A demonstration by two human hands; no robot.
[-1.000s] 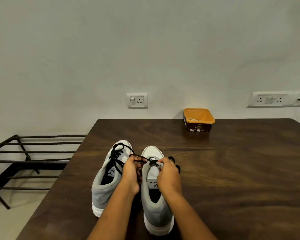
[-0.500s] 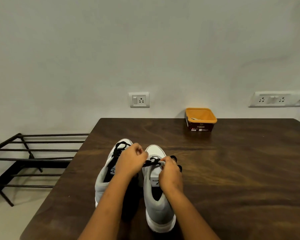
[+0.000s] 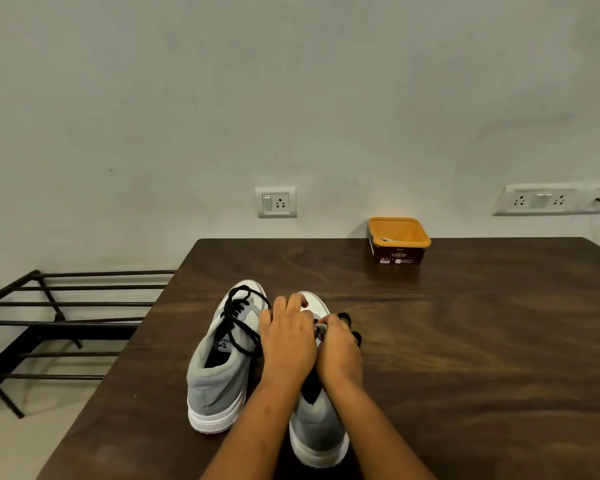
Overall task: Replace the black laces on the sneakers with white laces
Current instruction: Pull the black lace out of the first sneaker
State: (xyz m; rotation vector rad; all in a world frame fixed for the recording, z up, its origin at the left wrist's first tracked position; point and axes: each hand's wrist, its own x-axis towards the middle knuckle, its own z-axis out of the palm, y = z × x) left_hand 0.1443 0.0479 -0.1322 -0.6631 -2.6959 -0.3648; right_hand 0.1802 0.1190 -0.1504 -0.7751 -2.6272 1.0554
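Head view: hands at the right grey-and-white high-top sneaker (image 3: 317, 431)

Left hand (image 3: 288, 341) curls its fingers over the lacing; whether they grasp anything cannot be told. Right hand (image 3: 338, 355) pinches the sneaker's upper, a thin black lace (image 3: 346, 317) looping just beyond its fingers on the dark wooden table (image 3: 465, 341).

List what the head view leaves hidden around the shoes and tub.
- Lacing on the right sneaker: head view, covered by the left hand and right hand.
- What each grip holds: head view, fingers curl out of sight.
- Contents and label of the orange tub: head view, too small.
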